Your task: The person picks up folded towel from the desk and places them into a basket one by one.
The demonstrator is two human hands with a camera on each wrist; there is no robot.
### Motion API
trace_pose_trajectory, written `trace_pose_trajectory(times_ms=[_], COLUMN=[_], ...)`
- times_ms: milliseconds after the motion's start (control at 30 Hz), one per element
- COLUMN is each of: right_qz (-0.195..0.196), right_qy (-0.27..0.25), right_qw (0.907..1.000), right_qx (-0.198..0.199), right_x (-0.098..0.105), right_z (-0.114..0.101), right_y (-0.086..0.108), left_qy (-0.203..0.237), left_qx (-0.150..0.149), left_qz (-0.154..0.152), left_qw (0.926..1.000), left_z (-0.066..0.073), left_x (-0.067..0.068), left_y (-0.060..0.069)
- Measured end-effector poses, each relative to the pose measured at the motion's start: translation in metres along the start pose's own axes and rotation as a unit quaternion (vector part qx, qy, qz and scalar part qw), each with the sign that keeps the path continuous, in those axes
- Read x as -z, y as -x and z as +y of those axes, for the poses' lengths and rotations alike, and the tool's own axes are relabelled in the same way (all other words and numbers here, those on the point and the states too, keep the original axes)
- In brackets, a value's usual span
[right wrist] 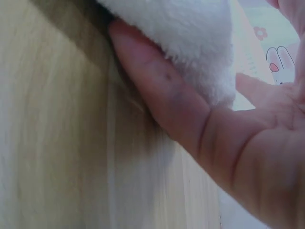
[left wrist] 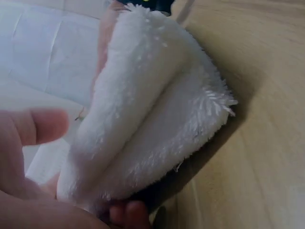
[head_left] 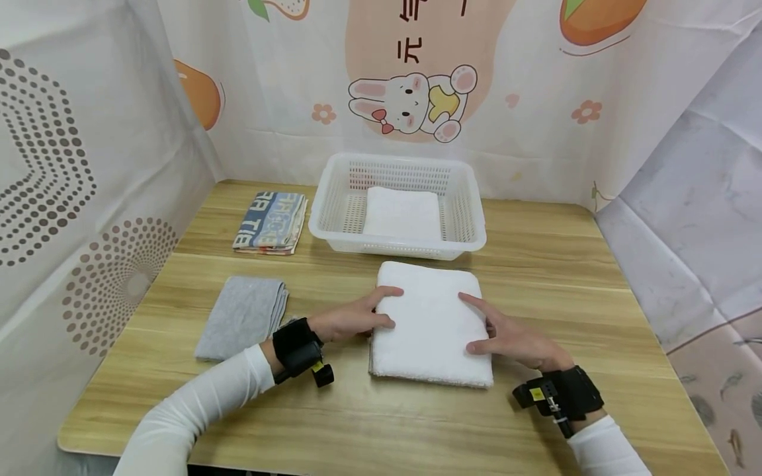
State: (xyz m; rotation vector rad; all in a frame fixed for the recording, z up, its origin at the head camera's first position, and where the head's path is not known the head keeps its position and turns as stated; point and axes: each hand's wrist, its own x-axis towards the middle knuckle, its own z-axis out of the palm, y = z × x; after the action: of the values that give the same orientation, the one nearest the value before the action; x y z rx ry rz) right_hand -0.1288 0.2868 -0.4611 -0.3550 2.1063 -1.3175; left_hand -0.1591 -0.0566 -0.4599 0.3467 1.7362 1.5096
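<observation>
A folded, fluffy white towel [head_left: 431,324] is held between both hands, in front of the basket in the head view. My left hand [head_left: 351,318] grips its left side, with some fingers on top; in the left wrist view, fingertips [left wrist: 128,214] show below the towel. My right hand [head_left: 518,336] grips the opposite side. In the right wrist view, one finger [right wrist: 162,90] lies along the towel's underside, close to the table. A thin greyish edge shows under the towel's left and front sides; whether it is another cloth I cannot tell.
Behind the towel stands a white perforated plastic basket [head_left: 395,246] with another folded white towel [head_left: 402,215] inside. To the left lie a folded grey cloth [head_left: 241,317] and a folded blue patterned cloth [head_left: 270,221]. Printed curtains [head_left: 268,99] hang around the wooden table [head_left: 553,264].
</observation>
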Motion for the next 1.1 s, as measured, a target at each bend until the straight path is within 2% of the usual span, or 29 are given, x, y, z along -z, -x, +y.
trace_pose_trajectory(times_ms=[67, 167, 333, 433, 533, 733, 900, 1100], right_qz=[-0.007, -0.013, -0.018, -0.011, -0.006, 0.013, 0.042, 0.05], right_qy=[0.004, -0.002, -0.029, -0.027, -0.022, -0.012, 0.01, 0.025], right_qw=[1.0, 0.9999, 0.9993, 0.9995, 0.9996, 0.9998, 0.9991, 0.9984], right_qx=[0.0, 0.003, 0.015, 0.015, 0.017, 0.012, 0.001, -0.01], right_x=[-0.002, -0.004, -0.008, -0.01, -0.013, -0.02, -0.028, -0.039], right_z=[-0.001, -0.001, 0.0, -0.001, -0.001, -0.001, -0.003, -0.007], right_y=[-0.001, -0.002, -0.004, -0.005, -0.006, -0.009, -0.006, 0.002], left_qy=[-0.043, -0.076, -0.085, -0.104, -0.12, -0.123, -0.157, -0.184], left_qx=[-0.013, -0.035, -0.059, -0.071, -0.071, -0.066, -0.081, -0.074], left_qz=[-0.013, -0.015, -0.004, 0.001, 0.008, 0.017, 0.036, 0.057], left_qw=[0.9989, 0.9964, 0.9947, 0.992, 0.9903, 0.99, 0.9836, 0.9784], left_z=[-0.001, -0.001, -0.003, -0.003, -0.003, -0.004, -0.006, -0.011], left_x=[-0.002, -0.004, -0.007, -0.009, -0.011, -0.011, -0.013, -0.019], left_y=[0.001, 0.002, 0.002, 0.0, -0.001, 0.001, 0.005, 0.014])
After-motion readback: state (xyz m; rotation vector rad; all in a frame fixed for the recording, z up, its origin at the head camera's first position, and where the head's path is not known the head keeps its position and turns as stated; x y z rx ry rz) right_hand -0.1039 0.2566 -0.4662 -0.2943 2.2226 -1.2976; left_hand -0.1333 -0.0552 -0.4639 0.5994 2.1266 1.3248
